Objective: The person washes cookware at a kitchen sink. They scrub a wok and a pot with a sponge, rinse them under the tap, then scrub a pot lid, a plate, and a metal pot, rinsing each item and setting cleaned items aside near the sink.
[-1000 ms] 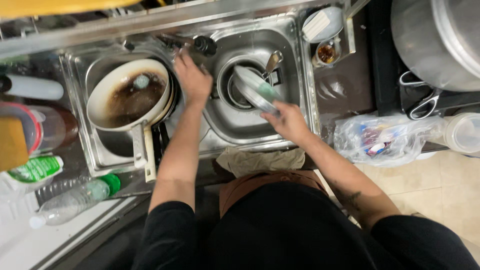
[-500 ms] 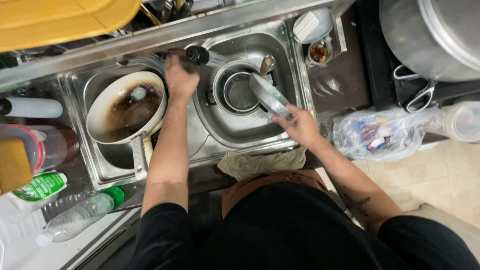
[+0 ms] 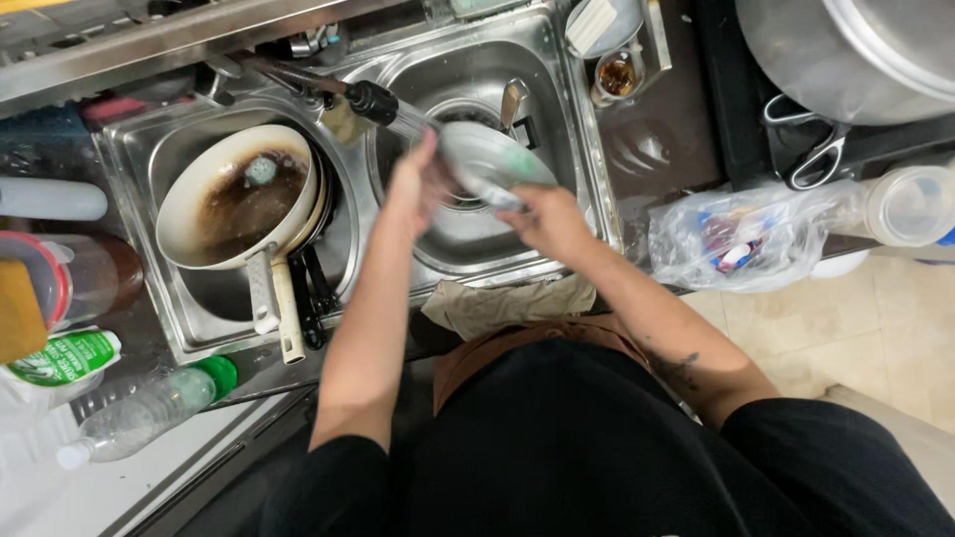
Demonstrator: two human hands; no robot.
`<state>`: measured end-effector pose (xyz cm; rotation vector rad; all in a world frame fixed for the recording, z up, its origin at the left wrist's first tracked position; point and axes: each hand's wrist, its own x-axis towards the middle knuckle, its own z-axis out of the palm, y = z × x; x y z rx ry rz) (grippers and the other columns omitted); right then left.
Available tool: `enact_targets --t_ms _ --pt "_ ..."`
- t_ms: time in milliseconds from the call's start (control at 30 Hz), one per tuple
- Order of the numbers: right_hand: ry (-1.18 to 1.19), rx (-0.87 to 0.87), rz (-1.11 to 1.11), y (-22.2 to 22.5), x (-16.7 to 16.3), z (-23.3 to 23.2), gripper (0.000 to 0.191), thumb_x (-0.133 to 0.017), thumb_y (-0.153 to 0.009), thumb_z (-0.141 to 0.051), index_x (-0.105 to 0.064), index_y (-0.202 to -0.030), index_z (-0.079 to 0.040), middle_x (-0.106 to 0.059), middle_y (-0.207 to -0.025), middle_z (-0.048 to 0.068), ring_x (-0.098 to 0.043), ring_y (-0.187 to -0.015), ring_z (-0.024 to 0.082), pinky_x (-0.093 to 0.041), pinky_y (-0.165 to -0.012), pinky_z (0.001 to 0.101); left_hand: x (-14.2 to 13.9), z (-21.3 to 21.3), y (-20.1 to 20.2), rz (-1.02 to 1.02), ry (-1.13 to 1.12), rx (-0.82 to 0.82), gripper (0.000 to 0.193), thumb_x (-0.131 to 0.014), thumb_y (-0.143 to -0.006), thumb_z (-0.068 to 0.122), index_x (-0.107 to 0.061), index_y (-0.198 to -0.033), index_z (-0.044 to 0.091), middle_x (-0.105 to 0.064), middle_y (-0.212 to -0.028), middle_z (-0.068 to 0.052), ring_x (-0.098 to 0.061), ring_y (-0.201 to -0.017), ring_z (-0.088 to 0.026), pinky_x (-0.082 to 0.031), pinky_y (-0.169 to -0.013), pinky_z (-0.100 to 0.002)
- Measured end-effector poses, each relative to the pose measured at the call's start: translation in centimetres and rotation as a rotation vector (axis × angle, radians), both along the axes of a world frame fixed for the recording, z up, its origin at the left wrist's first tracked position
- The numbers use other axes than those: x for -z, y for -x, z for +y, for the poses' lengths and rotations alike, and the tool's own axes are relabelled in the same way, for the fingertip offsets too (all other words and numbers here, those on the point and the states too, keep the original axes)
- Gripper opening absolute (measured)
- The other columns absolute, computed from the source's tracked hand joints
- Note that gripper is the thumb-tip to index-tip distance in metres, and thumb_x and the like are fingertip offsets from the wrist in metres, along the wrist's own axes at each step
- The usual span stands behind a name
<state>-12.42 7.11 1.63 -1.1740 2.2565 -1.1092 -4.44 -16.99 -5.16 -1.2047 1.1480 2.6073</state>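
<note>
Both my hands hold a round metal lid [image 3: 489, 164] over the right sink basin [image 3: 557, 109], under the tap's spray head [image 3: 373, 101]. My right hand [image 3: 545, 219] grips its near edge; my left hand [image 3: 418, 184] presses its left side. A dirty frying pan [image 3: 239, 199] fills the left basin. A plastic bag [image 3: 741, 239] and scissors [image 3: 811, 159] crowd the counter on my right, bottles [image 3: 139, 413] on my left.

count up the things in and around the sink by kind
Frying pans in the left basin: 2, stacked, as far as the handles show
Plates, held by both hands under the tap: 1
Plastic bottles: 2
Scissors: 1
Plastic bags: 1
Cloths on the sink's front edge: 1
Total: 8
</note>
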Motion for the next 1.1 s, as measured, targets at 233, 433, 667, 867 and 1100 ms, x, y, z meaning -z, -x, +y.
enact_targets --t_ms 233,433,667,867,1100 --pt "-0.132 -0.395 0.248 -4.8 -1.9 0.9 0.045 -0.076 -0.089 -0.016 -0.075 -0.134 -0.016 -0.055 -0.120 0.012 -0.054 -0.115 0.030 -0.048 -0.103 0.0405 -3.3 5.4 -5.4 0.288 -0.159 -0.199 0.061 -0.057 -0.098 0.027 -0.041 -0.154 0.008 -0.054 -0.145 -0.021 -0.058 -0.131 -0.039 -0.051 -0.108 -0.054" --pt "-0.236 -0.336 0.431 -3.4 -0.5 0.3 0.061 -0.053 -0.103 -0.049 -0.051 -0.147 -0.007 -0.042 -0.155 0.022 -0.036 -0.144 0.036 -0.032 -0.119 0.0498 -4.6 9.0 -8.4 0.273 0.047 -0.338 0.052 -0.038 -0.110 0.025 -0.027 -0.160 0.031 -0.042 -0.160 -0.011 -0.048 -0.142 -0.030 -0.049 -0.111 -0.049" --pt "-0.055 -0.550 -0.180 -3.8 1.6 -2.4 0.069 -0.040 -0.109 -0.037 -0.018 -0.162 0.003 -0.015 -0.169 0.025 -0.011 -0.157 0.038 -0.010 -0.126 0.0481 -3.1 9.9 -7.0 0.306 0.273 -0.329 0.046 -0.034 -0.115 0.030 -0.030 -0.161 0.029 -0.040 -0.163 -0.012 -0.044 -0.147 -0.031 -0.046 -0.116 -0.046" --pt "-0.630 -0.758 0.458 -0.7 -1.2 -0.3 0.050 -0.042 -0.104 -0.035 -0.046 -0.150 -0.015 -0.031 -0.169 0.002 -0.027 -0.158 0.019 -0.016 -0.130 0.0505 -3.9 9.5 -10.0 0.251 0.228 -0.348 0.050 -0.032 -0.110 0.033 -0.028 -0.160 0.031 -0.042 -0.160 -0.009 -0.047 -0.142 -0.028 -0.054 -0.106 -0.041" --pt "-0.061 -0.753 -0.056 -4.6 -3.1 -2.3 0.065 -0.039 -0.110 -0.037 -0.029 -0.156 0.007 -0.017 -0.166 0.028 -0.018 -0.151 0.047 -0.012 -0.120 0.0604 -5.4 10.0 -8.0 0.020 0.229 -0.298 0.048 -0.026 -0.112 0.038 -0.029 -0.159 0.029 -0.044 -0.157 -0.011 -0.049 -0.136 -0.029 -0.053 -0.097 -0.044"
